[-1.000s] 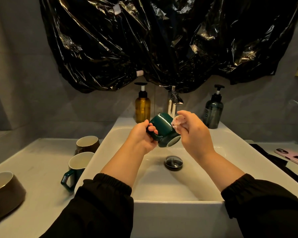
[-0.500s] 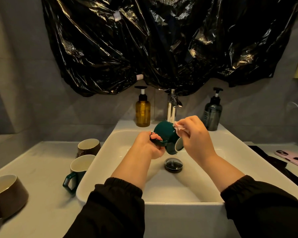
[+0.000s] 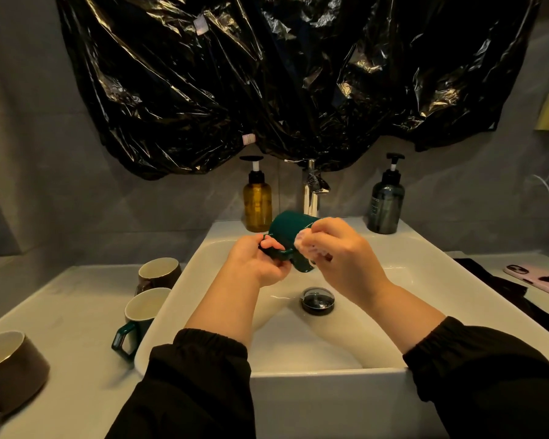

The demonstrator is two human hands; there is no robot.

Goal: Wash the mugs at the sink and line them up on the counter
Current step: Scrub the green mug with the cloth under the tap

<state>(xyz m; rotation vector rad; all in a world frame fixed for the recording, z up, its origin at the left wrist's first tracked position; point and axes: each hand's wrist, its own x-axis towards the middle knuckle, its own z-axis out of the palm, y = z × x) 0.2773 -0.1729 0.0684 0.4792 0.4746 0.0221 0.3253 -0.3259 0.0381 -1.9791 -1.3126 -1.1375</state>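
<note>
head shows white counter [image 3: 61,312], grey walls [image 3: 29,160], black plastic [image 3: 267,77].

SITE: bathroom washstand, domestic in look | FIXTURES: white rectangular sink [image 3: 330,384] set in a pale counter [image 3: 61,312]; chrome tap [image 3: 311,198] at its back edge | TOILETRIES: amber pump bottle [image 3: 257,204] and dark pump bottle [image 3: 385,207] flanking the tap | WALL: grey tiled wall [image 3: 45,185], black plastic sheet [image 3: 267,90] hung above

Grey wall [image 3: 45,153]; crumpled black plastic sheet [image 3: 267,74] draped above; dim warm light
</note>
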